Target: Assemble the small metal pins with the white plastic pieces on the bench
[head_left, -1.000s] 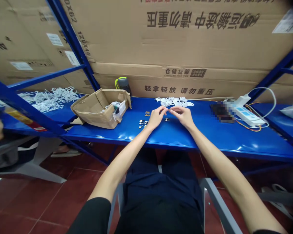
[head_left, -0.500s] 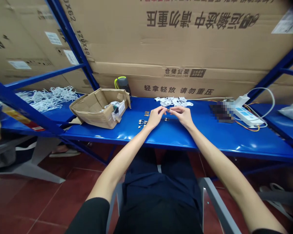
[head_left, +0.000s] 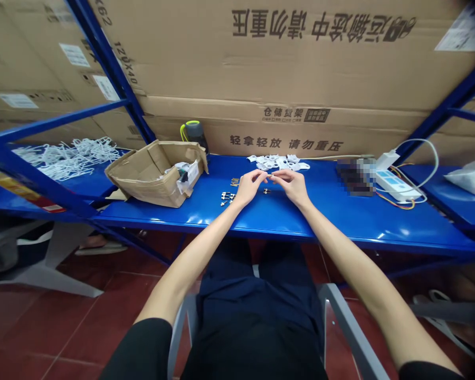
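Observation:
Fingertips of my left hand (head_left: 250, 187) and my right hand (head_left: 292, 186) meet over the blue table, both in a pinch. A tiny piece between them is too small and too covered to name. Just below the fingertips lies a small metal-and-white part (head_left: 266, 191). Left of my left hand are several similar small parts with pins (head_left: 225, 196), some partly hidden by the hand. Behind these sit a few little brass-coloured pieces (head_left: 235, 182). Beyond my hands, white plastic pieces (head_left: 279, 162) are spread in a loose group.
An open cardboard box (head_left: 142, 182) stands to the left, a dark bottle (head_left: 196, 135) behind it. White wire-like pieces (head_left: 69, 158) pile up further left. A power strip (head_left: 396, 184) with cables and a blurred dark object (head_left: 354, 177) are at right. Blue shelf posts flank the table (head_left: 340, 211).
The camera view has shifted slightly, moving the whole scene a little left. Both hands stay pinched together in nearly the same place, with the fingers slightly rearranged.

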Available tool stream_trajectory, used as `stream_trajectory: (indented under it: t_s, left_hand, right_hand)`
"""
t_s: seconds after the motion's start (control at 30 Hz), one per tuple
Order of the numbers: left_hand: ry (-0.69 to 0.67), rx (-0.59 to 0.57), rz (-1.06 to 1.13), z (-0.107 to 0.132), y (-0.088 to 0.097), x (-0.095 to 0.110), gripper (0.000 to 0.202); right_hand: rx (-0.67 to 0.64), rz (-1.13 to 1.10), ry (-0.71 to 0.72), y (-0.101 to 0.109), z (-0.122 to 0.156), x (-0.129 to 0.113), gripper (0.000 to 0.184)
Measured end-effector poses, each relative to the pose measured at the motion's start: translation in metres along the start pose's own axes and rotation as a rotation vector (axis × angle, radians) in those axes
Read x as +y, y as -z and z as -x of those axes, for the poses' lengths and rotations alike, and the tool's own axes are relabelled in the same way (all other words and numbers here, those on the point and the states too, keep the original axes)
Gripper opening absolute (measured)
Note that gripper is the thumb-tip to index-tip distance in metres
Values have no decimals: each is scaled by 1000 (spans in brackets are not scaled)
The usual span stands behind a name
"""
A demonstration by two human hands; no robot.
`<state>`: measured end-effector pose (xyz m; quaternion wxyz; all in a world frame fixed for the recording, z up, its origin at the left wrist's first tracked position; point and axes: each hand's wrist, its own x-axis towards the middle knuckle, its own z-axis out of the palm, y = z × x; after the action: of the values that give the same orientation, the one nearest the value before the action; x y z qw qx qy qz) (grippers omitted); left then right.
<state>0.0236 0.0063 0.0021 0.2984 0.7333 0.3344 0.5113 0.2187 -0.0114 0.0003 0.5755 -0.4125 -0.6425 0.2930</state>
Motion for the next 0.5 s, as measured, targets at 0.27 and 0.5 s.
stream_trajectory:
  t_s: [0.27,0.5]
  left_hand:
    - [7,-51,-92,2,-1,5,39]
    - [6,-27,-133,2,-1,5,38]
  right_hand:
    - [-46,111,80,0,2,-2,40]
    - [-34,158,36,1,1,-5,39]
